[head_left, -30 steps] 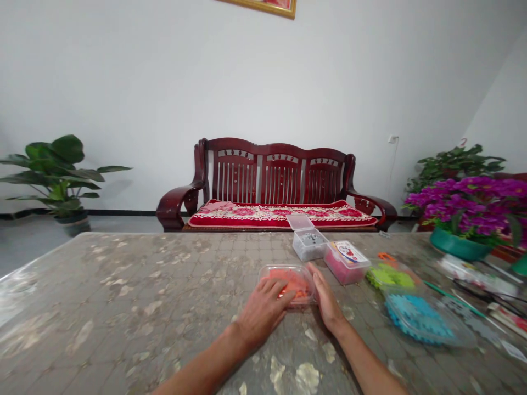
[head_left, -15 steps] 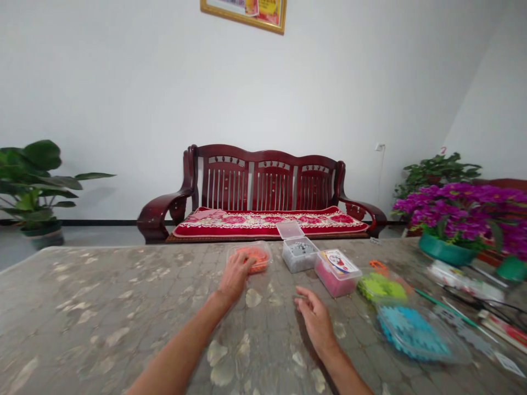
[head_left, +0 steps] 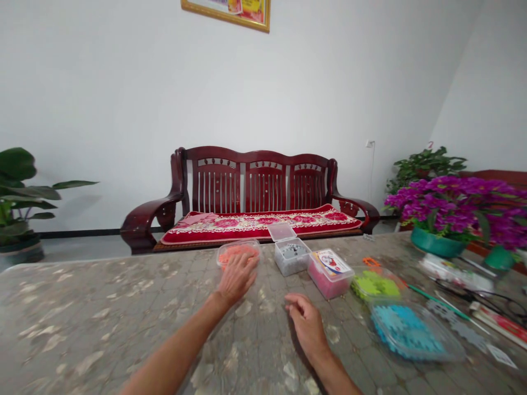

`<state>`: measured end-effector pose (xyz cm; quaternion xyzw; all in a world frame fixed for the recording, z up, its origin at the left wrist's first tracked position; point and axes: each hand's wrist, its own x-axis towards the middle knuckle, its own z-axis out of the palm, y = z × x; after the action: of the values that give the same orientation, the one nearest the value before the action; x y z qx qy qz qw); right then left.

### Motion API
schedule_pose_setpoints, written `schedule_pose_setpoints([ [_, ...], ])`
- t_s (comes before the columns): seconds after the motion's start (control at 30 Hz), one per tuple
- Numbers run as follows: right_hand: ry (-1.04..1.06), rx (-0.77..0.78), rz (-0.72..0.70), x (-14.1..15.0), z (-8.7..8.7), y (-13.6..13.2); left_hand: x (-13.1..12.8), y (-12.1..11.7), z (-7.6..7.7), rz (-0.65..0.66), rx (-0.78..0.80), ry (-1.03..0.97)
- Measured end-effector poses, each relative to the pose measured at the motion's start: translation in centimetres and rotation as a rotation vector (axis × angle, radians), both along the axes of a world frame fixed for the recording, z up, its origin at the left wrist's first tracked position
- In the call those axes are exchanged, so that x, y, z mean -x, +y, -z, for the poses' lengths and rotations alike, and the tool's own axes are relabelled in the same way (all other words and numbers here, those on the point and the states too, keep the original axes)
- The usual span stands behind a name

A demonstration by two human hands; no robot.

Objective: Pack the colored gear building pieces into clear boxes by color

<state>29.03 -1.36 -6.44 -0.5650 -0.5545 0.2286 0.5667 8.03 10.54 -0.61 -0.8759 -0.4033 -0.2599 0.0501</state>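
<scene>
My left hand (head_left: pixel 239 277) lies over the near side of a clear plastic box of orange pieces (head_left: pixel 228 253), its fingers stretched out and touching it. No piece shows between those fingers, though their undersides are hidden. My right hand (head_left: pixel 305 325) rests above the table nearer me, fingers loosely curled, thumb a little apart, with nothing visible in it. Beyond it stand a clear box of grey pieces (head_left: pixel 291 263) with its lid raised, and a box of pink pieces (head_left: pixel 331 284) with a printed card on top.
To the right are trays of lime-green pieces (head_left: pixel 374 286) and blue pieces (head_left: pixel 405 332), a loose orange piece (head_left: pixel 371 262), grey pieces (head_left: pixel 457 323), a green pen (head_left: pixel 438 302) and glasses (head_left: pixel 502 302). Purple flowers (head_left: pixel 453 203) stand behind. A wooden bench (head_left: pixel 263 181) faces the patterned table (head_left: pixel 102 318).
My left hand has drawn slightly back towards me over the orange box, its fingers flatter. My right fingers have curled in more. The view has shifted a little to the right.
</scene>
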Motion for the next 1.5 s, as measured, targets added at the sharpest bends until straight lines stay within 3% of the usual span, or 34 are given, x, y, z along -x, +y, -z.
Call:
schedule_pose_setpoints([
  [0.17, -0.065, -0.023, 0.035, 0.0, 0.2, 0.1, -5.3, -1.4, -0.4, 0.159, 0.037, 0.057],
  [0.3, -0.156, -0.050, 0.154, -1.4, 0.0, 0.2, -8.3, -1.5, -1.1, 0.161, 0.078, 0.090],
  [0.53, -0.318, -0.011, 0.452, -5.5, -0.5, 0.7, -10.1, -0.1, -2.4, 0.053, 0.156, 0.151],
  [0.77, -0.257, -0.061, 0.497, -7.7, 1.0, 2.1, -11.1, 0.6, -3.0, -0.032, 0.203, 0.154],
  [0.97, -0.186, 0.073, 0.448, -8.9, 2.1, 3.0, -9.6, -0.8, -3.3, -0.013, 0.228, 0.128],
  [1.13, -0.110, 0.052, 0.475, -8.6, 1.9, 3.0, -7.2, -2.7, -3.9, 0.068, 0.242, 0.126],
  [1.37, 0.129, 0.036, 0.388, -8.2, 0.5, 2.3, -2.8, -7.9, -3.6, 0.172, 0.282, 0.085],
  [1.5, 0.188, 0.030, 0.255, -6.7, 0.1, 1.7, 0.8, -11.5, -3.0, 0.243, 0.288, 0.009],
])
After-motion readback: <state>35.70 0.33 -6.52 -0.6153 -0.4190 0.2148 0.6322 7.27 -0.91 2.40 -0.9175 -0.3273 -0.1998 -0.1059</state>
